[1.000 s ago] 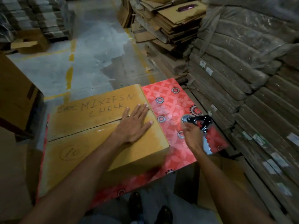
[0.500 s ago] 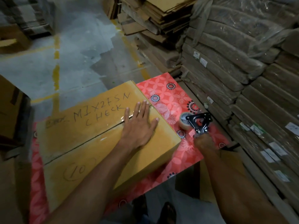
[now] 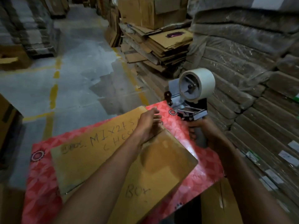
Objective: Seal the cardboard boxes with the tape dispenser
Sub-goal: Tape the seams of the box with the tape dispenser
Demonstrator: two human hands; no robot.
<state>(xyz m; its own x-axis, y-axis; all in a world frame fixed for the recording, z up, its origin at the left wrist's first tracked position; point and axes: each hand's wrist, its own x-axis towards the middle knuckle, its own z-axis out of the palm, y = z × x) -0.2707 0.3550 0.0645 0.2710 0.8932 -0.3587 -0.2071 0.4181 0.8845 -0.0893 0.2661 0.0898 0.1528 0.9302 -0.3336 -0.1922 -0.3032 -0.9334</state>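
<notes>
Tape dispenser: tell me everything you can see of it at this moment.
The tape dispenser is a pistol-grip kind with a dark and grey frame, a shiny metal plate below the roll, and a pale roll of tape on its hub. It is held upright, roll on top, in the air beside the cardboard box, over the red patterned cover. Only the right hand touches it, gripping the handle.

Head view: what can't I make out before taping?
All head view.
Seam of the box: mostly under the left forearm.
End of the writing: under the left hand.
Handle of the dispenser: inside the right hand.
Loose end of the tape: too small.
Whether left fingers touch the box: blurred.
</notes>
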